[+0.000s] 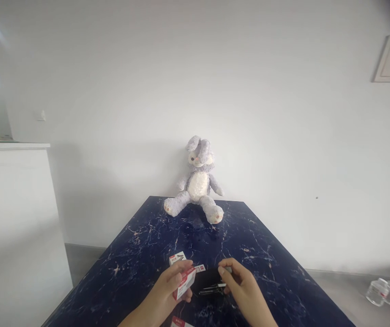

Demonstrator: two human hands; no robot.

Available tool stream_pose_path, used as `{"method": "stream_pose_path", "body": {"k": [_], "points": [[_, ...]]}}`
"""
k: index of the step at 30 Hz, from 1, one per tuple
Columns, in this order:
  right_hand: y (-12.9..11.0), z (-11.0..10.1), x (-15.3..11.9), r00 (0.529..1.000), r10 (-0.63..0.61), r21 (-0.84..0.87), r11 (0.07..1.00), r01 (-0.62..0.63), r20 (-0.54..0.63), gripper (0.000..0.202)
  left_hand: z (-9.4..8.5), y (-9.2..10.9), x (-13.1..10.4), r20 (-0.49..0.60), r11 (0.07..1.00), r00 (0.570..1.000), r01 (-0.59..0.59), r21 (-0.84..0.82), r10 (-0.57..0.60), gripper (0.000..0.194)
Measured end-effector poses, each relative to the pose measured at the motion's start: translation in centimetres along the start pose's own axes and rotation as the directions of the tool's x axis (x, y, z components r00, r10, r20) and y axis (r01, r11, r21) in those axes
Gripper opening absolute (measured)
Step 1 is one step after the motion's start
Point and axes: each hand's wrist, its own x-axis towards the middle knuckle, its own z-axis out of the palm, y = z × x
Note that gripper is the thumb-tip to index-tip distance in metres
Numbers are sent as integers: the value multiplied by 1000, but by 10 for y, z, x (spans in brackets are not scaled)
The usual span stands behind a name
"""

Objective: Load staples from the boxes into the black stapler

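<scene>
My left hand (172, 281) grips a small red-and-white carton (185, 284), fingers wrapped round it above the table. Just behind it stands a similar white carton (177, 257) with a dark picture printed on it. My right hand (237, 277) is closed, thumb and forefinger together at the edge of a flat black item (206, 278); what the fingers pinch is too small to make out. Between the hands lies a slim black, shiny object (211, 289), partly covered by the right fingers. A white-and-red printed piece (199, 268) shows beside the left fingertips.
A dark blue marbled table (140, 254) spans the front. Against the wall at its far end sits a grey plush rabbit (198, 184). Another red-and-white carton (180, 322) is cut off at the bottom. Plastic bottles (378, 290) stand on the floor at right; a white cabinet (17, 218) is left.
</scene>
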Motion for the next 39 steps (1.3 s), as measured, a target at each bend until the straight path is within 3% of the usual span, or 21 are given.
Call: {"method": "stream_pose_path", "body": {"k": [5,12,24,34,39], "points": [[20,-10,12,999,42,150,988,-42,-1,39,-3,-5,5,2,1000,1000,-16,18,16,55],[26,-13,12,1000,29,133,991,-29,0,37,-2,-1,3,-8,1000,1000,13,20,-13,55],[22,-16,14,999,48,-9,999,-48,-15,30,-21,-14,10,81,999,997,8,50,-12,60],[27,-28,17,995,70,-297,951,-87,-68,27,-11,-5,4,77,997,997,9,72,-14,68],[22,-33,14,999,-7,-436,899,29,50,19,-15,-9,9,99,997,995,-20,79,13,74]]}}
